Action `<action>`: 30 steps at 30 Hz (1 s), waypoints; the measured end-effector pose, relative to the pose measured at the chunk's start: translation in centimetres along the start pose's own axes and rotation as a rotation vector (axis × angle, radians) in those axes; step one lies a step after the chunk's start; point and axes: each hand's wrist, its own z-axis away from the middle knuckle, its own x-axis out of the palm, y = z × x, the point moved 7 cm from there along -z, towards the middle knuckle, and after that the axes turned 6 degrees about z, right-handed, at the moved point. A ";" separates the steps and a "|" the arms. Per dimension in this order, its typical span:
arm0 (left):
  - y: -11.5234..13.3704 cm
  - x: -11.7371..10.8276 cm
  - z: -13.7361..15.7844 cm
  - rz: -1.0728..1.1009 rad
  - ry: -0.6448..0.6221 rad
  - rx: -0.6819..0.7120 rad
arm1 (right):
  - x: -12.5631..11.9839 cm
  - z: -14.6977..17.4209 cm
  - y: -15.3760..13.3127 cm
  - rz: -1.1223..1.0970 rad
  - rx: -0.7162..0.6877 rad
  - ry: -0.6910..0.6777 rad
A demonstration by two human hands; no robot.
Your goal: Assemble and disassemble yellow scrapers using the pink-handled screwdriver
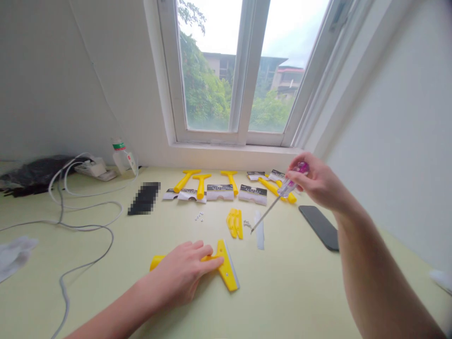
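Note:
My left hand (190, 266) is wrapped over the handle of a yellow scraper (228, 268) lying on the table, its bladed head pointing right. One screw shows in the head, and a hole sits nearer its far end. Up on the right, my right hand (310, 181) grips a screwdriver (287, 186) by its clear and purple handle. The shaft slants down to the left, its tip close to a small pile of screws (247, 224). Beside the screws lie yellow plastic plates (235, 223) and pale blade strips (259, 230). Several small nuts (199, 216) are scattered farther left.
Yellow scraper handles (200, 186) and black-and-white header cards (219, 191) line the back below the window. A dark phone (319, 227) lies at right. On the left are a black pixelated rectangle (144, 197), a clear bottle (123, 159), loose cables (63, 278) and a black bag (35, 174).

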 end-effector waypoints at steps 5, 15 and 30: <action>0.0 0.2 0.0 -0.014 0.003 0.020 | 1.6 -0.6 1.1 0.155 0.021 -0.047; -0.1 0.3 0.1 -0.040 0.029 0.056 | 0.4 0.0 -0.2 0.084 -0.018 0.033; -0.1 -1.4 -0.4 -0.019 0.181 -0.027 | -0.9 0.9 -2.2 -0.080 0.003 0.078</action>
